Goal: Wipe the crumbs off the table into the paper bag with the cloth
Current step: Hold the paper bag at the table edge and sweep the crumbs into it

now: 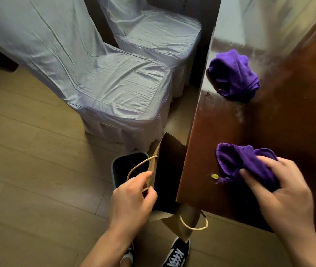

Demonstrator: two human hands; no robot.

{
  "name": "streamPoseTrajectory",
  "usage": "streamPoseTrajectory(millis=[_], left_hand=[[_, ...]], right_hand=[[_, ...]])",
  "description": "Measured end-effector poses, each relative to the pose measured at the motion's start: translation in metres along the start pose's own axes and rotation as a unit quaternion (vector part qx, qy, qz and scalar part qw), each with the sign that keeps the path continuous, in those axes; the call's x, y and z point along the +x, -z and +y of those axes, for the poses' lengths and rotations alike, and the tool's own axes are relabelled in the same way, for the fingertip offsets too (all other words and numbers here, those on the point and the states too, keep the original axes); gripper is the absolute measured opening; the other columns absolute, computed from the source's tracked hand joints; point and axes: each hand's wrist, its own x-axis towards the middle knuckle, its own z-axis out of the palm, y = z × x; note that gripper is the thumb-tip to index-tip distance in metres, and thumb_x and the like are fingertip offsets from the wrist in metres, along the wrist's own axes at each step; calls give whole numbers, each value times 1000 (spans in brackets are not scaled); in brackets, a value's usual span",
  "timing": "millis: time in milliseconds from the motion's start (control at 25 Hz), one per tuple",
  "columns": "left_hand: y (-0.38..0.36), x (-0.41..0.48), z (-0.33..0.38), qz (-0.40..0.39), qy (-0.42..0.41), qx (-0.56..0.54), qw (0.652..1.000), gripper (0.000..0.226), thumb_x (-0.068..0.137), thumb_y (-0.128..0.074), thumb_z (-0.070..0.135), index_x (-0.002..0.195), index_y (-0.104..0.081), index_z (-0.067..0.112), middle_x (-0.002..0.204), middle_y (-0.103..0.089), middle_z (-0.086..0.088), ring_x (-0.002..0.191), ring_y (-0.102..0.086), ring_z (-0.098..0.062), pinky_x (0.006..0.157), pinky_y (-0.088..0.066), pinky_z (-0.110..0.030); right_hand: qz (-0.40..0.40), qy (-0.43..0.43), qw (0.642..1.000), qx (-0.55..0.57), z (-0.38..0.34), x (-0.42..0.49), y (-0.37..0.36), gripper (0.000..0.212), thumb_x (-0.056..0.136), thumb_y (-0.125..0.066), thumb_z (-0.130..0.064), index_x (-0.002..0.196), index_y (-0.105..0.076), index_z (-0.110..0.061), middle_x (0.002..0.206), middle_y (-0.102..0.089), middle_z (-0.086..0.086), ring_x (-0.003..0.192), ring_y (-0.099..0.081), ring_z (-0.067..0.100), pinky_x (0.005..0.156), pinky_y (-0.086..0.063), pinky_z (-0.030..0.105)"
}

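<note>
The right hand is closed over a bunched purple microfibre cloth, pressing it onto the glossy dark reddish-brown wooden surface close to its near corner. The left hand pinches the rim and twine handle of a brown kraft paper bag, holding its dark mouth open just beside the surface's edge, level with the right hand.

The step in hand looks like the last sweep toward the bag. To do it well, the cloth should stay flat and low, pushed in one steady stroke from the right hand toward the left, so the crumb rolls ahead of the fabric and does not slip under it. The bag's rim would best sit tight against, and a little below, the edge, leaving no gap for bits to fall to the floor.

A small yellow-green crumb lies on the surface just left of the cloth, between the two hands and near the edge. A few tiny dark specks sit farther from the hands, also by the edge, beside a second crumpled purple cloth lying loose. A dark bin stands on the floor beyond the left hand.
</note>
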Motion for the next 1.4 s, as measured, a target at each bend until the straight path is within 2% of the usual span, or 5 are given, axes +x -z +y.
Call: streamPoseTrajectory(millis=[200,640,840,1200,1400], left_hand=[[2,1,0,-2,-6,2,1000,34,81,-63,24,114,-66,29,88,-70,14,74,-64,-6,57,-37,-4],[29,1,-15,32,-21,-1,999,33,79,-60,27,112,-65,29,83,-68,12,71,-63,-7,57,-46,-19],[22,-2,-19,23,-21,-10,999,34,82,-59,27,115,-64,28,93,-71,11,80,-64,-6,63,-37,-8],[18,-4,-37,40,-5,-10,999,33,82,-58,30,114,-64,31,91,-70,15,73,-58,-2,54,-33,-2],[5,0,-72,47,56,-5,997,32,83,-58,26,115,-62,30,94,-70,11,79,-63,-6,61,-44,-15]], right_hand=[[17,52,983,-173,-24,-31,-27,69,65,-90,-24,127,-64,-7,114,-58,20,93,-61,41,71,-55,47],[4,141,988,65,-106,-10,-51,43,81,-78,-38,121,-70,-27,112,-66,-5,98,-64,6,77,-55,28],[-53,160,986,-14,-101,-5,-69,38,80,-81,-32,112,-74,-14,104,-71,7,91,-69,28,71,-57,45],[-54,110,987,100,-90,2,-69,41,77,-79,-32,115,-72,-21,104,-74,-3,97,-70,14,83,-59,43],[-48,91,987,127,-87,1,-67,40,74,-82,-26,113,-71,-28,101,-73,-7,95,-69,11,82,-58,45]])
